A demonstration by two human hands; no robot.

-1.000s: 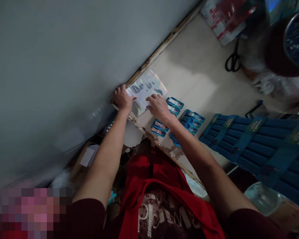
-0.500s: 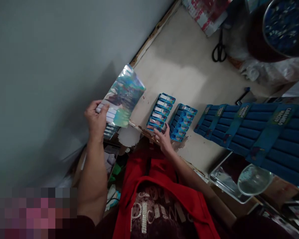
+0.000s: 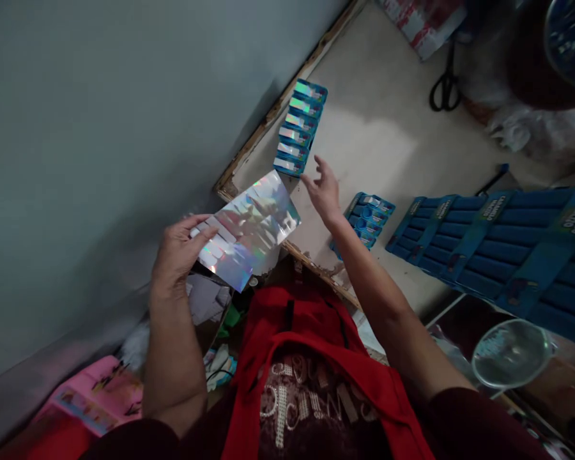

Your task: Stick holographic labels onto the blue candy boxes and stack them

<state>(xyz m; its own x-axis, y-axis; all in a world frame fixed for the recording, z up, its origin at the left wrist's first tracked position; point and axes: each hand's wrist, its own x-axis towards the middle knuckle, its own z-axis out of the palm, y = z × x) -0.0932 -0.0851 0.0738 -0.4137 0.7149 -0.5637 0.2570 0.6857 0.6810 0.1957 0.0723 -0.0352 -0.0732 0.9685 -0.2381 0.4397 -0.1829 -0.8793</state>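
Note:
My left hand (image 3: 179, 252) pinches one end of a shiny holographic sticker sheet (image 3: 263, 220), thumb on top, over the table's near corner. Pale strips show on the sheet near my thumb. My right hand (image 3: 323, 190) hovers over the table with fingers apart and nothing in them. Just beyond its fingertips lies a row of small blue packs (image 3: 301, 128) with shiny strips on them, close to the wall. A second row of blue packs (image 3: 368, 220) lies to the right, partly hidden behind my right forearm.
Long blue packs lettered "CARAMELO MACIZO" (image 3: 489, 246) lie stacked at the right. Black scissors (image 3: 444, 89) rest farther back, near a large pot (image 3: 531, 64) and plastic bags. A clear bowl (image 3: 512, 354) stands at lower right. The wall (image 3: 124, 115) borders the table's left edge.
One row of blue packs has moved away toward the wall, up and left. My right hand has moved forward after it. The sheet in my left hand has tilted lower.

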